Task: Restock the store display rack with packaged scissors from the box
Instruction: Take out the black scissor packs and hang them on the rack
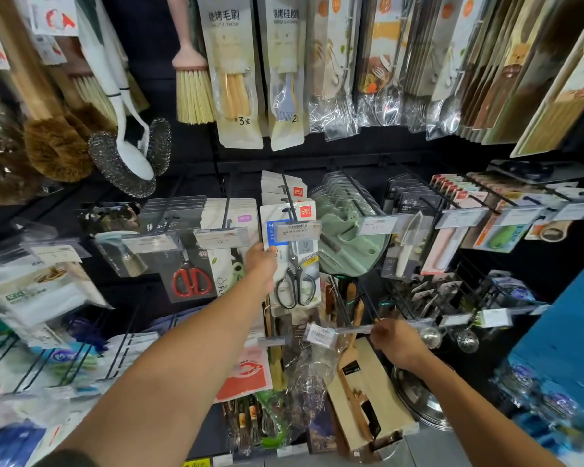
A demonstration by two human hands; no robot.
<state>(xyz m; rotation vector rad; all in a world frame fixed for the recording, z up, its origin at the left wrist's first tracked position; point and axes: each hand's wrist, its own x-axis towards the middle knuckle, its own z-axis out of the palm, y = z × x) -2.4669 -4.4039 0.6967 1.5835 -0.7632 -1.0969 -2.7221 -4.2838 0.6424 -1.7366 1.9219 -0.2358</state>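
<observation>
Black wire pegs carry the goods on the display rack [284,163], and the packaged scissors [295,274] hang in its middle row, near the centre, as the front card of a stack on one peg, behind a clear price label [296,229]. My left hand [262,261] reaches up to that front pack and pinches its left edge, fingers curled onto the card just under the label. Just left of it hangs a pale pouch [221,264], then a pack of red-handled scissors [191,279]; just right hangs a stack of round green items [346,227]. My right hand [397,338] is lower, at the row beneath, its fingers closed on the end of a clear label strip [354,329] that juts from a peg there; a wooden spatula [349,358] on a card hangs just below that strip
</observation>
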